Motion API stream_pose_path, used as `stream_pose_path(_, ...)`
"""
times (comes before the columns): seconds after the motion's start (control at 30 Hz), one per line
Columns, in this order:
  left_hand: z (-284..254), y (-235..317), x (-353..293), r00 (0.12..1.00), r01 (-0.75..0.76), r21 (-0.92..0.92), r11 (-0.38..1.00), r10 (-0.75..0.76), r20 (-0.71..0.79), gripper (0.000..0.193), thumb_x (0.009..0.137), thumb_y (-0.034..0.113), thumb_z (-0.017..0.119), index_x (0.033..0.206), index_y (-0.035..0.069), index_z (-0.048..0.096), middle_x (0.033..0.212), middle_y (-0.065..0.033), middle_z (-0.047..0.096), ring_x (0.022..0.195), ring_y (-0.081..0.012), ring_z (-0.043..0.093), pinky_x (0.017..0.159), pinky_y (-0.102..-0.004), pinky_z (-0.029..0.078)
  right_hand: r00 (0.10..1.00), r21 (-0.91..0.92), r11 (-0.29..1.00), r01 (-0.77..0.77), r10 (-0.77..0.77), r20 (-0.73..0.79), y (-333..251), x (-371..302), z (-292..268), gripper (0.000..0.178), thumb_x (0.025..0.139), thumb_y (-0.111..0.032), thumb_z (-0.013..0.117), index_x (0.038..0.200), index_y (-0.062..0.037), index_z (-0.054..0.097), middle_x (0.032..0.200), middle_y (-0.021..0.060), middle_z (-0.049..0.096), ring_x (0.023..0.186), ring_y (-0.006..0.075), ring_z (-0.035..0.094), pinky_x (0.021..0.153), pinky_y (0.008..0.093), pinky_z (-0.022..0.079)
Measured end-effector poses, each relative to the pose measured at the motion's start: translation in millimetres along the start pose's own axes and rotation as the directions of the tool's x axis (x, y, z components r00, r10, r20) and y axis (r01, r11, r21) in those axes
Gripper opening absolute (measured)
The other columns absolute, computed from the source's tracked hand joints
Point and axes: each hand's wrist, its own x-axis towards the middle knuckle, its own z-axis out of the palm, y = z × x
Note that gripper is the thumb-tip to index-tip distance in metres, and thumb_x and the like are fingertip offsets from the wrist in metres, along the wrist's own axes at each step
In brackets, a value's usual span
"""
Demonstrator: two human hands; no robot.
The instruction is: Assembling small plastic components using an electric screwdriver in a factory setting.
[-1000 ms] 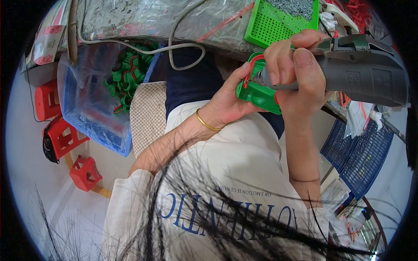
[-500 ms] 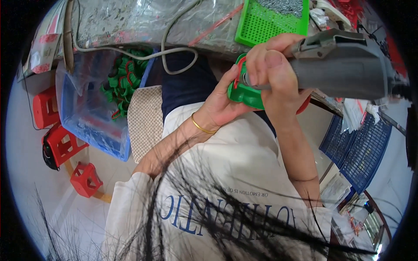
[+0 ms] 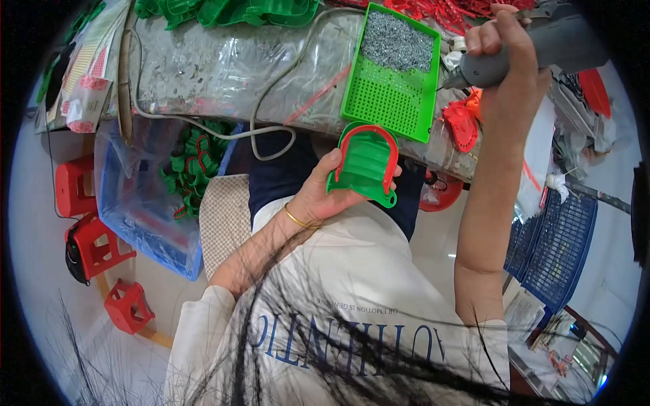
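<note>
The left hand [image 3: 318, 196] is wrapped tight around the green plastic piece with a red arch rim [image 3: 365, 162], so keep it flat and steady while the right hand [image 3: 511, 64], squeezing the grey power screwdriver [image 3: 535, 47] above it, stays firm

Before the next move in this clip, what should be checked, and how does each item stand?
1. Left hand grips the green and red plastic part: ok, held from below.
2. Right hand holds the grey power screwdriver: ok.
3. Screwdriver tip seated on the part: not ok, it is raised over the bench, apart from the part.
4. Screws in the green tray: ok, a pile at its far end.
5. Screw on the tip: cannot tell.
6. Grey cable off the part: ok.
</note>
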Motion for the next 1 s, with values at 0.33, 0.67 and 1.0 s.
stream_pose_path(0.33, -7.3, 33.8, -6.7, 0.988, 0.081, -0.156, 0.985, -0.059, 0.141, 0.078, 0.081, 0.052, 0.060, 0.136, 0.002, 0.037, 0.130, -0.0247, 0.046, 0.119, -0.0378, 0.047, 0.100, -0.0488, 0.039, 0.967, -0.421, 0.897, 0.131, -0.023, 0.252, 5.3, 34.0, -29.4, 0.038, 0.087, -0.029, 0.060, 0.111, 0.0013, 0.057, 0.090, 0.0096, 0.067, 0.087, 0.0166, 0.064, 0.082, 0.0280, 0.048)
stream_pose_path(0.67, 3.0, 54.5, -37.1, 0.989, -0.110, -0.041, 0.993, 0.105, -0.106, 0.074, 0.086, 0.045, 0.057, 0.139, 0.000, 0.030, 0.137, -0.0230, 0.039, 0.128, -0.0369, 0.038, 0.106, -0.0509, 0.031, 0.983, -0.393, 0.905, 0.166, -0.121, 0.137, 42.3, 32.8, -61.9, 0.047, 0.095, -0.034, 0.050, 0.126, 0.0002, 0.043, 0.116, 0.0151, 0.057, 0.108, 0.0242, 0.056, 0.094, 0.0354, 0.044)
stream_pose_path(1.0, 7.3, 62.1, -41.7, 0.957, -0.120, 0.112, 0.986, 0.145, -0.253, 0.086, 0.082, 0.057, 0.057, 0.140, 0.001, 0.028, 0.138, -0.0238, 0.038, 0.124, -0.0383, 0.042, 0.104, -0.0505, 0.035, 0.959, -0.479, 0.846, -0.234, 0.281, 0.028, 62.6, 25.2, -102.6, 0.045, 0.094, -0.025, 0.054, 0.129, -0.0011, 0.040, 0.110, 0.0131, 0.060, 0.096, 0.0178, 0.060, 0.084, 0.0294, 0.047)
